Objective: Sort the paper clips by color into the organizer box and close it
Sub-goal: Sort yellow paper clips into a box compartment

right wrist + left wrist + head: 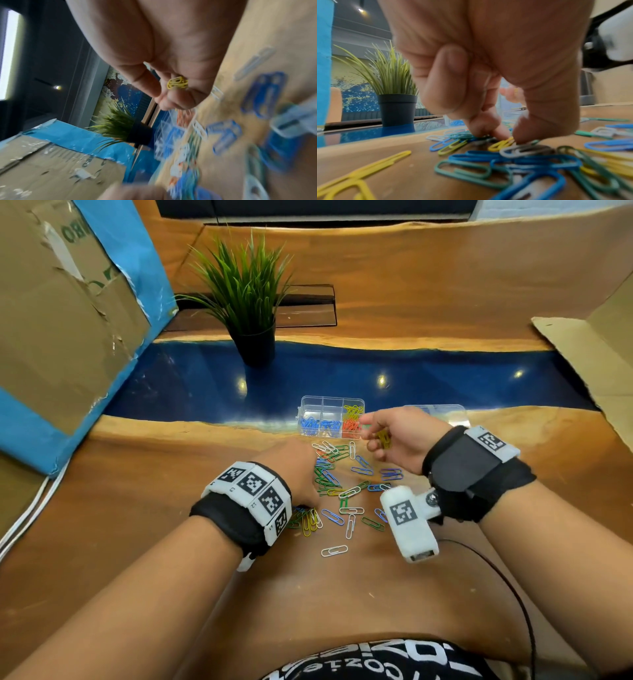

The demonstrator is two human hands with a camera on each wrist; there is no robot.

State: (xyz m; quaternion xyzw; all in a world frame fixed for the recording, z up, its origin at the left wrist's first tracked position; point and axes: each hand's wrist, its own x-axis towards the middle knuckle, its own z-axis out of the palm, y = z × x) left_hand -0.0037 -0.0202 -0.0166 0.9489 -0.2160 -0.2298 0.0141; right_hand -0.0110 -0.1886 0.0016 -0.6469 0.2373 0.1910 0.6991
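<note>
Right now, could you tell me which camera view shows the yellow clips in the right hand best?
The right wrist view: the yellow clips sit sharp in the curled right hand. The head view shows them small; the left wrist view shows only a blurred glimpse.

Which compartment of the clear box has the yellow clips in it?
The far right compartment of the organizer box, just behind the one holding red clips. The near left and middle ones hold blue clips.

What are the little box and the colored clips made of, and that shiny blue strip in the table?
Box: clear hard plastic, contents show through. Clips: likely wire with matte colored coating. Blue strip: glossy, mirrors lamps, perhaps resin set in wood.
</note>
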